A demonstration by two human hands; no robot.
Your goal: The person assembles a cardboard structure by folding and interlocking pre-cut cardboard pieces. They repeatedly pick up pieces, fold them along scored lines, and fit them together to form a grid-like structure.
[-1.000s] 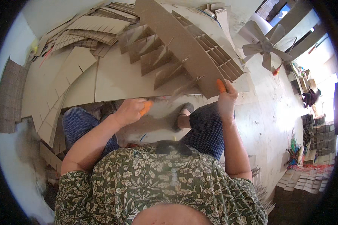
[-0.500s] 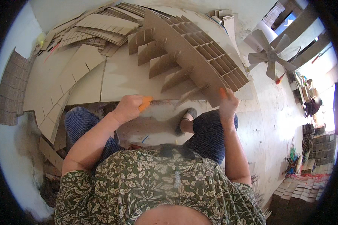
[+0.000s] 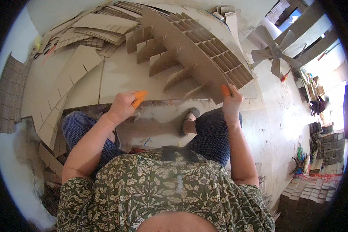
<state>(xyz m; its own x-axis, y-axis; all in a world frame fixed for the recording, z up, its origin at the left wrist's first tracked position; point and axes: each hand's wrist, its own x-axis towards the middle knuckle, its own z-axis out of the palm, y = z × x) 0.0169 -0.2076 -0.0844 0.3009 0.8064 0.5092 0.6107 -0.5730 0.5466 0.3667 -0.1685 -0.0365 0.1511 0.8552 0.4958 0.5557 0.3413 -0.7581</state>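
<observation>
The right hand (image 3: 232,102) grips a cardboard divider grid (image 3: 199,65) by the near end of its long strip, thumb against the face toward the left; an orange finger cover (image 3: 226,90) shows at the grip. From that hold the strip runs away between ten and eleven o'clock, tilted, so most of the divider lies well beyond the fingers. Crosspieces (image 3: 162,64) jut from the strip toward nine o'clock, while the crossed cells show along its far side, toward twelve from the hand.

The left hand (image 3: 123,105) is at nine o'clock from the right, well apart from the divider, its orange-covered fingers partly curled; whether they pinch anything small, I cannot tell. It is near the edge of a pale board (image 3: 121,79). Toward ten o'clock from it lies a slotted cardboard sheet (image 3: 79,63); toward eleven, stacked slotted strips (image 3: 104,27). A fan (image 3: 276,52) stands toward one o'clock from the right hand.
</observation>
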